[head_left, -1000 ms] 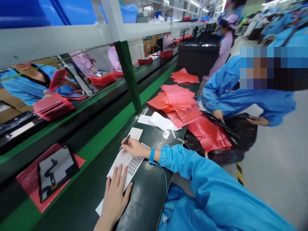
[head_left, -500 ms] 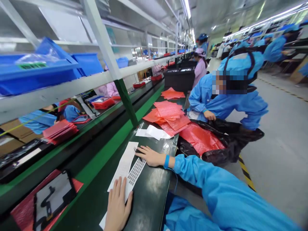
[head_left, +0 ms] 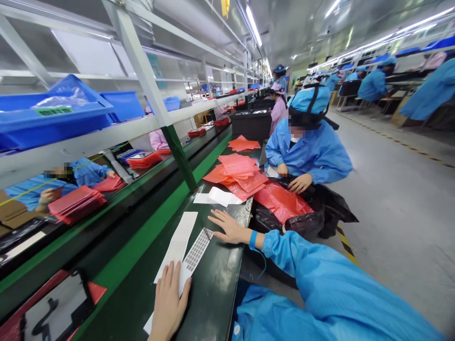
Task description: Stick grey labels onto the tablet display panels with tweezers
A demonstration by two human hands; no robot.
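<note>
My left hand (head_left: pixel 168 299) lies flat, fingers stretched, across two long white sheets on the dark green bench. One is a sheet of grey rectangular labels (head_left: pixel 197 251); the other is a white sheet (head_left: pixel 180 239) with faint rows of print. A thin dark pair of tweezers (head_left: pixel 206 233) rests at the far end of the label sheet. Just right of it is my right hand (head_left: pixel 229 228), spread open with a blue band at the wrist, holding nothing. Beyond my fingers are some loose white papers (head_left: pixel 218 196).
Red bubble bags (head_left: pixel 239 170) are piled farther along the bench (head_left: pixel 216 279). A person (head_left: pixel 305 147) in blue handles a black plastic bag (head_left: pixel 320 215) at right. Bottom left, a flat device part (head_left: pixel 57 308) lies on red wrap. Blue bins (head_left: pixel 53 111) sit on the rack above.
My right hand has moved off the tweezers and label sheet, a little to the right. My left hand stays on the sheets. The person at right now has both hands at the black bag's opening.
</note>
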